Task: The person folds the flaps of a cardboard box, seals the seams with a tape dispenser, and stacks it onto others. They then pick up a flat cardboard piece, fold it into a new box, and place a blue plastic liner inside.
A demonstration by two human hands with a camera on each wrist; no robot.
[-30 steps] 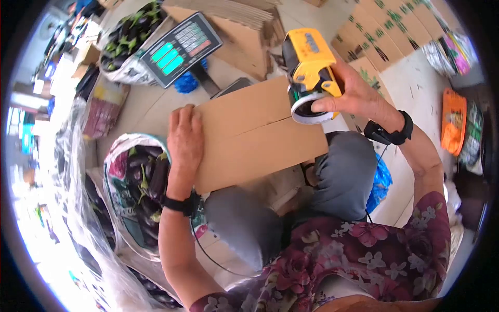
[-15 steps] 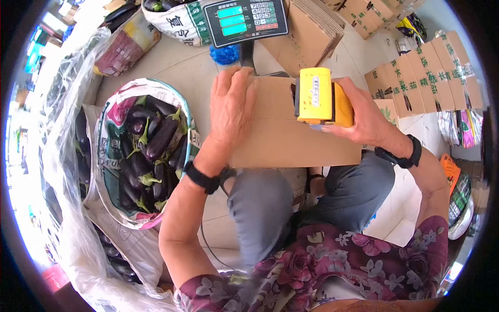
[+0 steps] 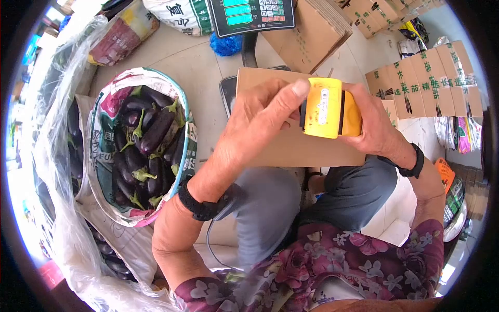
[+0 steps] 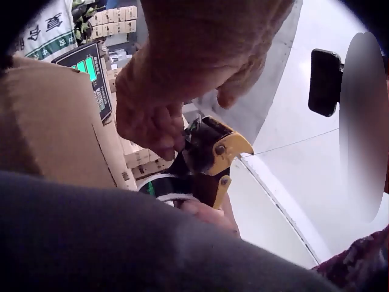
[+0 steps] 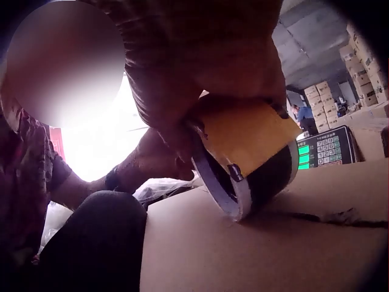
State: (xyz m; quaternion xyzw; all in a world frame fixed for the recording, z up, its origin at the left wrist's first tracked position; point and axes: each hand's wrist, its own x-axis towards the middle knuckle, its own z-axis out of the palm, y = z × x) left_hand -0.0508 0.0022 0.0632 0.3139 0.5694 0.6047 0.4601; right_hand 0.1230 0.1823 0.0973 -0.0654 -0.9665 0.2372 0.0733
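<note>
A yellow tape dispenser [image 3: 323,112] is gripped by my right hand [image 3: 377,117] over a closed cardboard box [image 3: 291,153]. My left hand [image 3: 254,117] is at its front end, thumb stretched along the edge and fingers curled beneath. In the left wrist view those fingers pinch close at the dispenser's dark front, by the tape roll [image 4: 164,185]; the tape end itself is mostly hidden. The right wrist view shows the dispenser [image 5: 249,137] low over the box top [image 5: 292,255], near its centre seam.
The box lies by my knees, next to a digital scale [image 3: 254,18]. On the left stands a sack [image 3: 187,130] of eggplants [image 3: 156,130], with clear plastic sheeting [image 3: 67,208] beyond. Folded cardboard [image 3: 306,39] stands behind; printed cartons [image 3: 426,86] lie at the right.
The dispenser came over the box and turned its yellow side up. My left hand left the box's left edge and moved right to the dispenser's front. The head view shifted too.
</note>
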